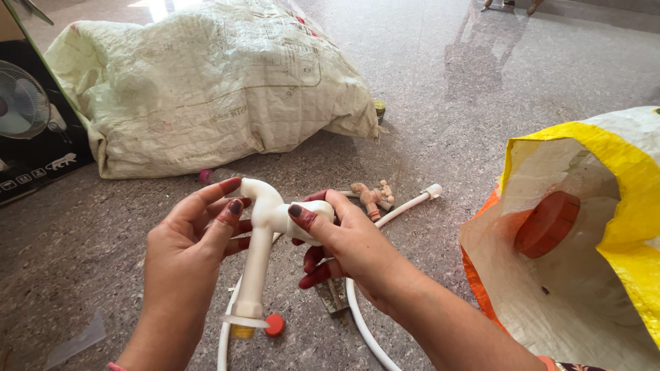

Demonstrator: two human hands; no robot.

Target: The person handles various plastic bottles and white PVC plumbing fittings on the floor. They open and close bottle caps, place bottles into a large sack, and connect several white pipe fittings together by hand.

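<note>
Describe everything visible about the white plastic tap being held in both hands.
The white plastic tap looks like smooth, cream-white moulded plastic. It has a curved top, a short side body and a long stem pointing down, ending in a collar with a yellowish tip and a strip of white tape hanging off it. It is held above the stone floor, roughly upright. The left hand pinches its curved top; the right hand wraps the side body, thumb on top.
</note>
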